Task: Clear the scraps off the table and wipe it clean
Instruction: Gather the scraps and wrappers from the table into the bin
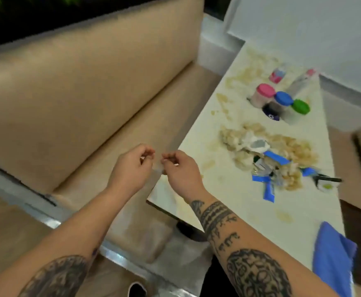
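A white table [235, 194] carries a heap of scraps [267, 155]: pale food crumbs, torn blue and silver wrappers and crumpled paper. More crumbs and smears [250, 67] lie toward the far end. A blue cloth [334, 256] is bunched on the near right corner. My left hand [132, 166] and my right hand [181, 170] meet just left of the table's near edge. Each pinches the top of a thin clear plastic bag [162, 202], which hangs down between them and is hard to make out.
Jars with pink [265, 91], blue [284, 98] and green [300, 106] lids stand at the table's far middle, with a small red-and-white can [278, 75] behind them. A beige sofa [85, 99] fills the left. A black utensil [329, 179] lies by the scraps.
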`<state>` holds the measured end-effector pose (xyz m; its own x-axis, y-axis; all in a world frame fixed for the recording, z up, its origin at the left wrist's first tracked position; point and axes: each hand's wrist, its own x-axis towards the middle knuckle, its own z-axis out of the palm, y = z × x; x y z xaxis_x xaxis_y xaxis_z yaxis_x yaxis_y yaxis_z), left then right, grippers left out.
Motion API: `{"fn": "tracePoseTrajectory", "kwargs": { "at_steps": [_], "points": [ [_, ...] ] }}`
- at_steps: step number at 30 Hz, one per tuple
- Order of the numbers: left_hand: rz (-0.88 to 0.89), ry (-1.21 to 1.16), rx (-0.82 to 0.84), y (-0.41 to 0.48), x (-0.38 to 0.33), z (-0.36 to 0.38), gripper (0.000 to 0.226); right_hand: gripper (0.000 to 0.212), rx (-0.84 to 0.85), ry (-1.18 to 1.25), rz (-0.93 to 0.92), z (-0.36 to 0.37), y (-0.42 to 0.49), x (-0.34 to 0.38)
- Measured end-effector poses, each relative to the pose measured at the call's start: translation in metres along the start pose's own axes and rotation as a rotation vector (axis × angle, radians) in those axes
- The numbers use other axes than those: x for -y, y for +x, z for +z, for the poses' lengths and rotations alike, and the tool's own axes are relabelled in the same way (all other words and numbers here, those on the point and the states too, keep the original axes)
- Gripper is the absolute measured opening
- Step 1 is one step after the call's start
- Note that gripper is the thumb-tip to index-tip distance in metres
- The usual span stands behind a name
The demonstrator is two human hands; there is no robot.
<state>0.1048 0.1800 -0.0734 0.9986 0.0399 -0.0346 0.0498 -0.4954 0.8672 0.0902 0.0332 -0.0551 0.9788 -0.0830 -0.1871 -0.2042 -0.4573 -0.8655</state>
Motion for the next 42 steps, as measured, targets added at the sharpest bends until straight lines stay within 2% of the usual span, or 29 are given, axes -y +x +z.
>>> {"fn": "tracePoseTrajectory", "kwargs": {
  "at_steps": [5, 9, 13, 16, 20, 24, 27, 30, 35, 38, 42],
  "points": [
    [0.183, 0.112, 0.267, 0.028, -0.096, 0.087, 0.018, 0.013, -0.359, 0.138, 0.178, -0.132, -0.015, -0.043],
    [0.251, 0.223, 0.483, 0.026, -0.134, 0.160, 0.022, 0.011, -0.569, 0.219, 0.318, -0.206, -0.040, -0.087],
    [0.232, 0.269, 0.514, 0.025, -0.149, 0.213, 0.022, 0.015, -0.665, 0.198, 0.380, -0.250, -0.053, -0.124],
    [0.204, 0.292, 0.510, 0.029, -0.154, 0.242, 0.026, 0.014, -0.640, 0.113, 0.413, -0.272, -0.045, -0.144],
    [0.183, 0.332, 0.488, 0.038, -0.159, 0.270, 0.029, 0.027, -0.498, -0.058, 0.392, -0.284, -0.013, -0.161],
    [0.164, 0.407, 0.519, 0.037, -0.156, 0.292, 0.025, 0.015, -0.366, -0.240, 0.329, -0.279, 0.019, -0.173],
    [0.166, 0.424, 0.514, 0.032, -0.152, 0.301, 0.020, 0.017, -0.333, -0.295, 0.341, -0.279, 0.029, -0.181],
    [0.222, 0.485, 0.500, 0.027, -0.149, 0.306, 0.022, 0.011, -0.367, -0.258, 0.348, -0.285, 0.025, -0.184],
    [0.286, 0.523, 0.482, 0.020, -0.153, 0.317, 0.035, 0.004, -0.492, 0.002, 0.397, -0.299, -0.003, -0.180],
    [0.297, 0.535, 0.481, 0.019, -0.156, 0.322, 0.034, 0.016, -0.462, 0.028, 0.421, -0.301, -0.016, -0.181],
    [0.335, 0.525, 0.490, 0.022, -0.155, 0.322, 0.012, 0.034, -0.382, -0.030, 0.454, -0.291, -0.021, -0.183]
  ]
}}
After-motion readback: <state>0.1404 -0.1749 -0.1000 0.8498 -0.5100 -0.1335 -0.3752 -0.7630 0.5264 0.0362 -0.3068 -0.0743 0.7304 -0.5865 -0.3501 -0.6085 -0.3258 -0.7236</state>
